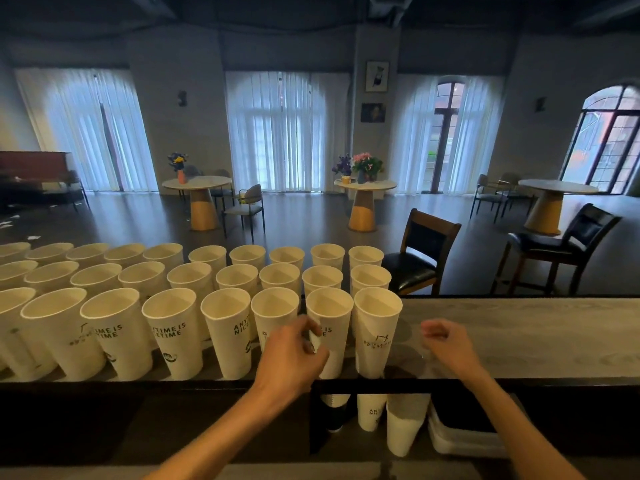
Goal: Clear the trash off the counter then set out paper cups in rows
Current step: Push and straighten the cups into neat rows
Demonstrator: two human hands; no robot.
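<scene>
Neither grip is clearly holding anything: the left hand (pixel 294 358) is hovering with fingers curled loosely right in front of the second cup from the right (pixel 327 327) in the near row, its fingertips at or just off the cup's wall, and contact cannot be told because of blur. The right hand (pixel 445 344) is floating over bare tabletop (pixel 519 330) with fingers curled inward and nothing visible in them.

Paper cups are standing upright in three rows on the left part of the tabletop, rims nearly touching. The near row (pixel 173 327) is showing black print reading "ANYTIME IS NICE TIME". The end cup (pixel 375 327) of that row is sitting just right of the left hand, between the two hands. The middle row (pixel 239 277) and far row (pixel 247 254) are running behind it, each ending at about the same spot on the right.

Below the tabletop's front edge, spare cups (pixel 405 424) are standing on a lower shelf, beside a white tray (pixel 460 441).

Beyond the tabletop, two dark stools (pixel 415 258) are facing it. Farther back, round tables (pixel 199 183) with flowers (pixel 365 164) and chairs are standing before curtained windows (pixel 277 129).
</scene>
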